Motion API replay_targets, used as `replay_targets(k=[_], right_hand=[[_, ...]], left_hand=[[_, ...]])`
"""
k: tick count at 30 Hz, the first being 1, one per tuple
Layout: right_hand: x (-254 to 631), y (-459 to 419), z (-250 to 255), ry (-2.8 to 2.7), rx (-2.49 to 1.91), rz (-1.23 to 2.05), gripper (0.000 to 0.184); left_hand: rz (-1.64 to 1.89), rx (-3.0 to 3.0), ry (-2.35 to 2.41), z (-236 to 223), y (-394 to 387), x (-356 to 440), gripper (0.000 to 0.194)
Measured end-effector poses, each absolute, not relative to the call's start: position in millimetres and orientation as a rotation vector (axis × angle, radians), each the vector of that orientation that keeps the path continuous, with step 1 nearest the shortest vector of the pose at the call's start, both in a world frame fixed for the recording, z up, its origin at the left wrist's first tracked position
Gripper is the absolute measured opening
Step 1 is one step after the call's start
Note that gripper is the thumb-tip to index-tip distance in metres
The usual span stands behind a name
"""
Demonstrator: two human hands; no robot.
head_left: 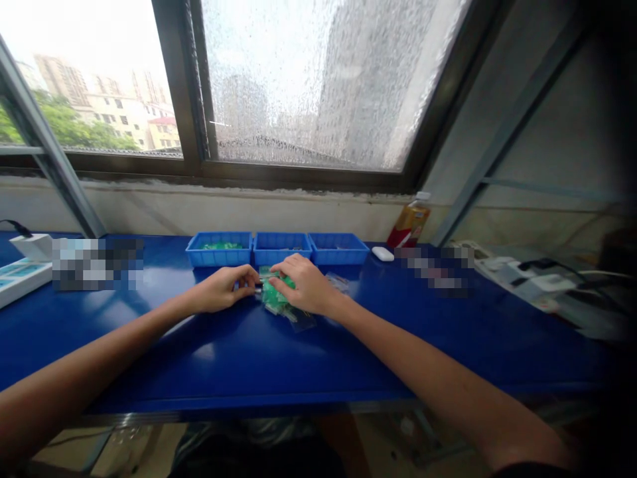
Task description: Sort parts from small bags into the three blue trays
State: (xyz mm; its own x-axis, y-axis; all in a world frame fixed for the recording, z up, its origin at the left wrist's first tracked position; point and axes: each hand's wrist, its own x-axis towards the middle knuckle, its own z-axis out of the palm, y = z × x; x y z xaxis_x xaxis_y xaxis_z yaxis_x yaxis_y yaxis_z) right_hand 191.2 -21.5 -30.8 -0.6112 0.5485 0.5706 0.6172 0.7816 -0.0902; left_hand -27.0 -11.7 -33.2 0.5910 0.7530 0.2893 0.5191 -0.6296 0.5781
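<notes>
A heap of small green pieces in clear bags, perhaps circuit boards, lies on the blue table in front of me. My left hand is at the heap's left side, thumb and fingers curled into a pinch. A small dark and silvery piece shows at those fingertips, too small to name. Over the heap's right side rests my right hand, thumb and forefinger apart, with green pieces showing between them. Its other fingers are partly hidden. Behind the hands stand a left blue bin with green pieces, a middle bin and a right bin.
To the right of the bins lie a white case and a bottle of amber liquid. White power strips sit at the far left and far right of the table. A clear bag lies beside my right wrist.
</notes>
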Motion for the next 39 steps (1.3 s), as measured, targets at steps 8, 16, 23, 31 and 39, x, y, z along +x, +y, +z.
replay_targets(k=[8, 16, 23, 31, 39], right_hand=[[189.8, -19.5, -34.4, -2.171, -0.968, -0.106, 0.035], [190.2, -19.8, -32.0, -2.193, -0.946, -0.239, 0.016], [189.6, -18.1, -32.5, -2.186, -0.978, -0.138, 0.031], [187.1, -27.8, -28.2, -2.188, -0.917, -0.190, 0.015], [185.4, -22.4, -32.5, -2.141, -0.996, -0.125, 0.026]], left_hand=[[1.286, 2.089, 1.009, -24.9, 2.7, 11.0, 0.024], [1.364, 1.905, 0.937, -49.1, -12.8, 22.0, 0.022], [1.289, 2.117, 0.924, -41.2, -20.8, 15.1, 0.019], [1.266, 2.068, 1.005, -47.4, -16.3, 16.3, 0.031], [1.337, 2.143, 0.920, -48.0, -18.3, 16.4, 0.020]])
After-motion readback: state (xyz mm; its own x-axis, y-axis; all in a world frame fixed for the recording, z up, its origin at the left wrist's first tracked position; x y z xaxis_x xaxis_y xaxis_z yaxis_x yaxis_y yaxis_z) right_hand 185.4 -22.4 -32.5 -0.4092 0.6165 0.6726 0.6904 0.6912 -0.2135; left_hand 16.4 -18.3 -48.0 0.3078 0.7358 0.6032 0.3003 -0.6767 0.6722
